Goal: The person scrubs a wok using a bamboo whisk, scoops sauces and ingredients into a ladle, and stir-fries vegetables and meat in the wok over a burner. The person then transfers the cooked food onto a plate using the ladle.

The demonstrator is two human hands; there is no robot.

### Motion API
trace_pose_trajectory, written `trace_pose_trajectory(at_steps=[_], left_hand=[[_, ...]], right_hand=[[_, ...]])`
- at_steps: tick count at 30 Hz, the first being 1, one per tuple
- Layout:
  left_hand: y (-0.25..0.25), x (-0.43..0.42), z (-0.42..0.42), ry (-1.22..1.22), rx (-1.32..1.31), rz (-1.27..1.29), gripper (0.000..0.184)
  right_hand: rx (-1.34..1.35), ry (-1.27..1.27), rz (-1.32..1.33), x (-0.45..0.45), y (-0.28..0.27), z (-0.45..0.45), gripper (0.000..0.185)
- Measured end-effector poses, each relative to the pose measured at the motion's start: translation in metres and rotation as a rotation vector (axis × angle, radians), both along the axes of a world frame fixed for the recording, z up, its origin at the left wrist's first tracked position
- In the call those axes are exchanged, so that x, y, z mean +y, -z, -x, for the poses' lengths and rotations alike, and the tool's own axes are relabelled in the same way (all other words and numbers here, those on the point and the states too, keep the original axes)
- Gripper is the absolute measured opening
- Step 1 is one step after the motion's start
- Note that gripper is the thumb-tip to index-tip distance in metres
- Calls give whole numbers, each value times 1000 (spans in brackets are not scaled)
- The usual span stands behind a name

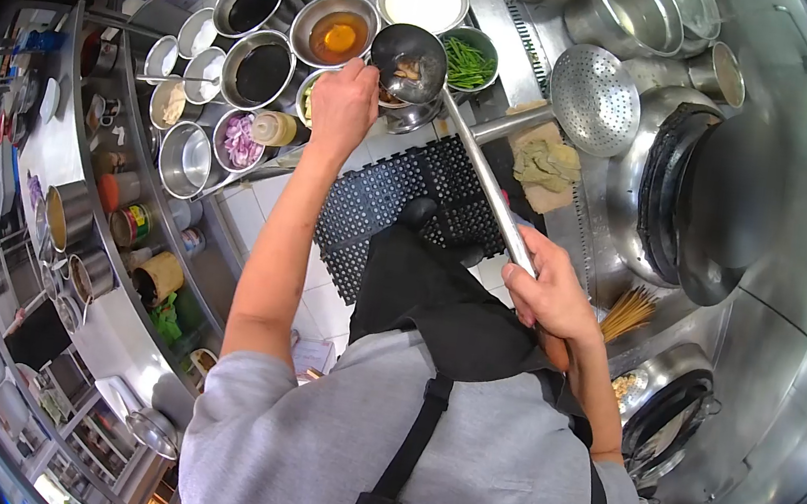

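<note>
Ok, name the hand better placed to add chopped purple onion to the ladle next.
Left, most likely. The left hand is close to the cup end of the ladle and nearer the chopped purple onion. The right hand grips the ladle, so it is busy and farther off.

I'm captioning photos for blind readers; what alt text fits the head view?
A person's right hand holds a long-handled ladle with food in it; the left hand is close beside its scoop. Ingredient bowls stand nearby, with a strainer to the right.

Right grip [560, 289] around ladle [493, 193], left grip [344, 102] near its scoop [409, 48]; chopped greens [469, 63] alongside
</note>
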State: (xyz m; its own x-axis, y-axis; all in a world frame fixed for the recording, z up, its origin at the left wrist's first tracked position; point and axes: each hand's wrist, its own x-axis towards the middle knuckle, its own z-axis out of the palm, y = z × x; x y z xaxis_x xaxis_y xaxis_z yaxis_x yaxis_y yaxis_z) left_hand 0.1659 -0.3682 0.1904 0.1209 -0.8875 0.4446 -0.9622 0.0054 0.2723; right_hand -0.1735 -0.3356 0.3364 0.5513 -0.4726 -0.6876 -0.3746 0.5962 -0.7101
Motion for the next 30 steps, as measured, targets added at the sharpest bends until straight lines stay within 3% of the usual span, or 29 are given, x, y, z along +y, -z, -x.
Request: trace_pose_trajectory(at_steps=[8,14,27,30], left_hand=[[-23,6,-20,76,-164,-202,5],[-22,-4,-24,-11,-50,-20,5],[-24,-13,-20,50,-10,-164,6],[-23,-13,-21,-18,47,-77,8]], right_hand=[[36,-16,115,-14,0,-6,52],[81,-32,180,-14,-3,-14,53],[55,-21,290,-14,15,-24,55],[83,-44,358,-14,19,-22,53]])
